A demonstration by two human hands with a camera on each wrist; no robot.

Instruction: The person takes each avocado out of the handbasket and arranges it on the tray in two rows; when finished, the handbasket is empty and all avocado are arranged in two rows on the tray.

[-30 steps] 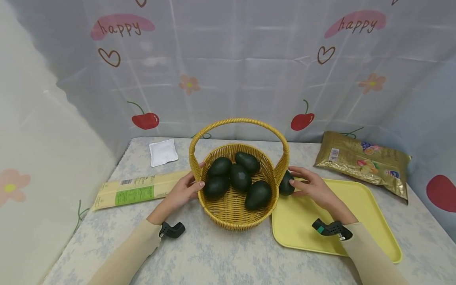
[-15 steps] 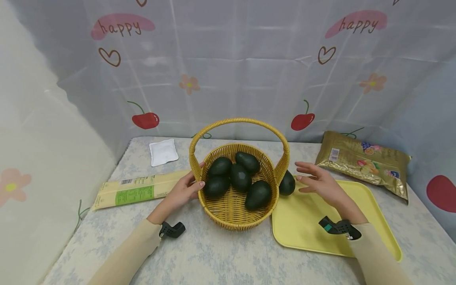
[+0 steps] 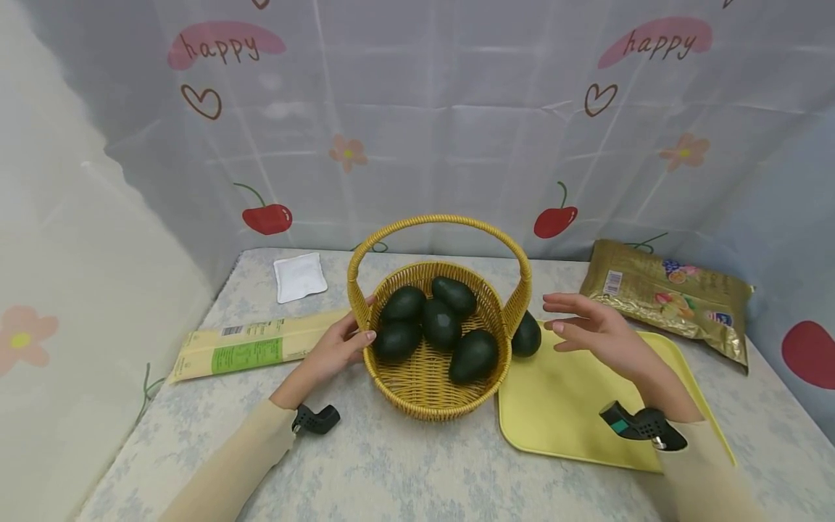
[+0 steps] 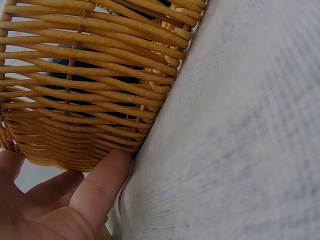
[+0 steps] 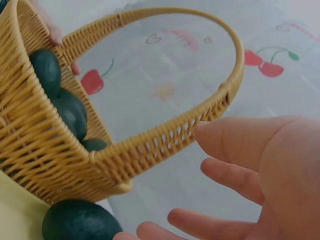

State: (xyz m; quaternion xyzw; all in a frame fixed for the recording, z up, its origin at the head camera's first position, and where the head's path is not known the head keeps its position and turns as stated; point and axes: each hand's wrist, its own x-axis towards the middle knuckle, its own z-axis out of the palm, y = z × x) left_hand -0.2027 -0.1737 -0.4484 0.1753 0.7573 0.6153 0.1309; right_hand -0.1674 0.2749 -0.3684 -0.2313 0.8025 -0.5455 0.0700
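Note:
My left hand (image 3: 335, 348) holds the left side of a yellow woven basket (image 3: 417, 391) near the base of its arched handle. Its thumb lies at the rim, and in the left wrist view its other fingers touch the outer wall. Several dark green avocados (image 3: 441, 325) lie in the basket. Another avocado (image 3: 525, 337) lies just outside the basket's right side, at the tray's far left corner, partly hidden behind the handle's base. My right hand (image 3: 603, 335) hovers over the tray, right of that avocado, fingers spread and holding nothing.
A yellow tray (image 3: 561, 413) lies right of the basket. Behind it is a gold printed bag (image 3: 665, 297). To the left lie a long cream-and-green packet (image 3: 254, 348) and a small white square pouch (image 3: 300, 278). A printed curtain (image 3: 443, 145) hangs behind the table.
My right hand has let go of the avocado outside the basket and drawn back to the right, its fingers opening. The left hand and the basket have stayed in place.

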